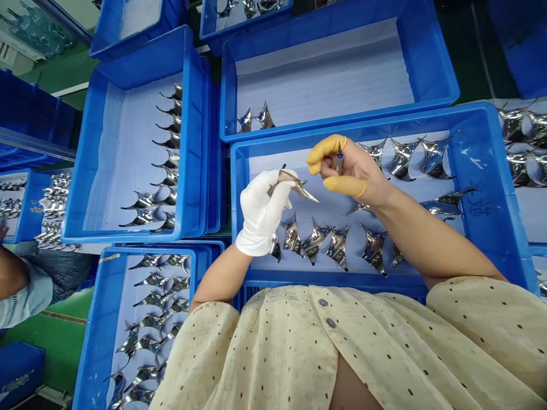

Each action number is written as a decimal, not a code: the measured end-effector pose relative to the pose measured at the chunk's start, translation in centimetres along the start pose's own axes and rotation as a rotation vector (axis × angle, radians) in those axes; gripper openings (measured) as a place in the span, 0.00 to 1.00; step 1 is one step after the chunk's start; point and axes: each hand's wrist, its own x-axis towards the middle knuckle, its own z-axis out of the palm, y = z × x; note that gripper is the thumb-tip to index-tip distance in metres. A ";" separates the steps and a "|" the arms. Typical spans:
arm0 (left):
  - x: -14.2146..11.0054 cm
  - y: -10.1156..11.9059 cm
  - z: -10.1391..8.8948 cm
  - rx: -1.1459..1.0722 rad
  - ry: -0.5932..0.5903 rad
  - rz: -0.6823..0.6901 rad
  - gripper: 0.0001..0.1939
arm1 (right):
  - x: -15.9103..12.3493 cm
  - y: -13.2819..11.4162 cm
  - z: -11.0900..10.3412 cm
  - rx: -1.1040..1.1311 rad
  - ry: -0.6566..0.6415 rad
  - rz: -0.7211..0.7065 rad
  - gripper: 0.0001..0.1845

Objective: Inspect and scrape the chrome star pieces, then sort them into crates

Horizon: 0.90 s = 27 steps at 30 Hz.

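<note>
My left hand (260, 213), in a white cloth glove, is pinched closed and holds a shiny, thin, three-pointed metal piece (297, 185) up in the air. The gloved fingers wrap around one side of it, and a long, sharp tip sticks out toward my other hand. The piece sits above a wide blue plastic crate (363, 126), not touching it.

My right hand (352, 171) is near the piece but not touching it. It has yellow rubber finger covers (325, 149) on it and pinches a slim grey pen with a blue tip (339, 159), tip up.

The piece looks light and stiff, but it may be slippery because it is so smooth and shiny. Its thin points look sharp and may bend, so the wide middle looks like the best place to hold it.

More shiny metal pieces (314, 242) lie in rows on white sheets (299, 156) in the crate below my hands. Another blue plastic crate (123, 234) on my left holds a neat line of them too. My cream shirt with small dark dots (265, 353) shows at the bottom. Another person's arm (11, 273) is at the far left.
</note>
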 end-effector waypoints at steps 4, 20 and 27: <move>-0.1 -0.5 -0.5 0.125 0.037 0.095 0.13 | -0.2 -0.7 0.6 -0.027 -0.082 0.057 0.17; 0.4 -1.2 -0.5 0.357 0.064 0.562 0.11 | -0.1 0.1 1.5 0.010 0.194 0.128 0.19; -0.1 -1.6 -0.7 0.112 -0.038 0.199 0.18 | 0.5 0.3 1.6 0.121 0.306 0.207 0.22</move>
